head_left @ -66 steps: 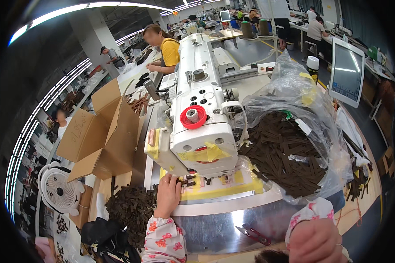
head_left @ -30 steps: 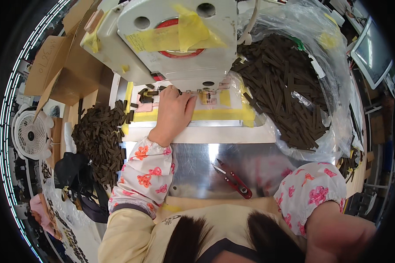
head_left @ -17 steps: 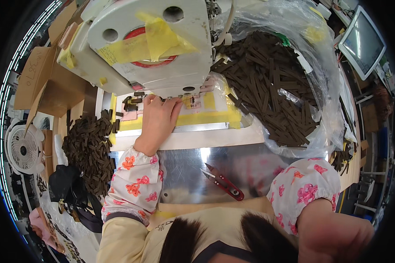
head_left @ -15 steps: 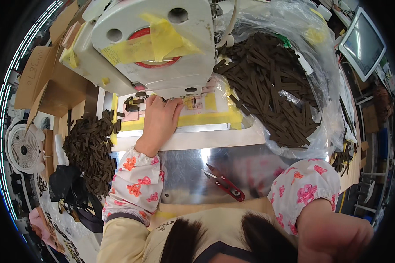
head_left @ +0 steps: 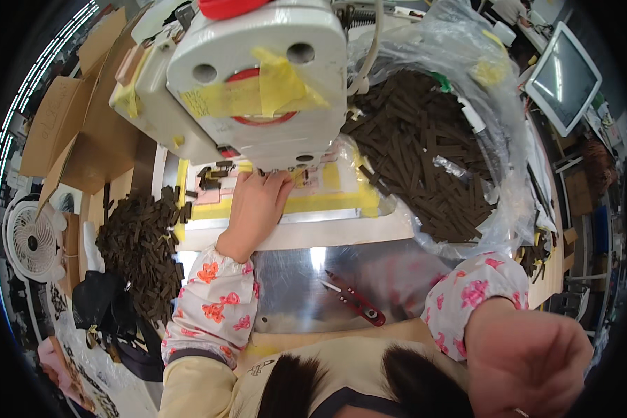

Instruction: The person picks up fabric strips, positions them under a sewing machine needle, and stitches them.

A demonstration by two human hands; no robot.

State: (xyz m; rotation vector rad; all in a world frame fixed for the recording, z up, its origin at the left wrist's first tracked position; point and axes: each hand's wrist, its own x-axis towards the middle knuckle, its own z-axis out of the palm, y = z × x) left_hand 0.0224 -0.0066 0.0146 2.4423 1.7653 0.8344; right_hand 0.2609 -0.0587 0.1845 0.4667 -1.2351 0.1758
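My left hand (head_left: 253, 209) reaches under the white sewing machine head (head_left: 258, 104), resting on the template plate edged with yellow tape (head_left: 313, 205). Its fingers are bent and close together, and the tips and whatever they press on are hidden. Short dark strips (head_left: 216, 175) lie on the plate just left of that hand. At the lower right my right hand (head_left: 529, 355) is raised close to the camera, away from the work surface, with the palm side showing. Its fingers are bent out of sight, so I cannot see whether they hold anything.
Red-handled thread snips (head_left: 357, 304) lie on the metal table (head_left: 292, 268). Many dark brown strips fill a clear plastic bag (head_left: 512, 174) on the right. Another pile of short strips (head_left: 143, 244) is on the left, near a cardboard box (head_left: 104, 139) and a white fan (head_left: 33, 242).
The view has shifted slightly, showing more of the machine's top. My left hand keeps its place at the plate. My right hand has turned, showing more of its palm.
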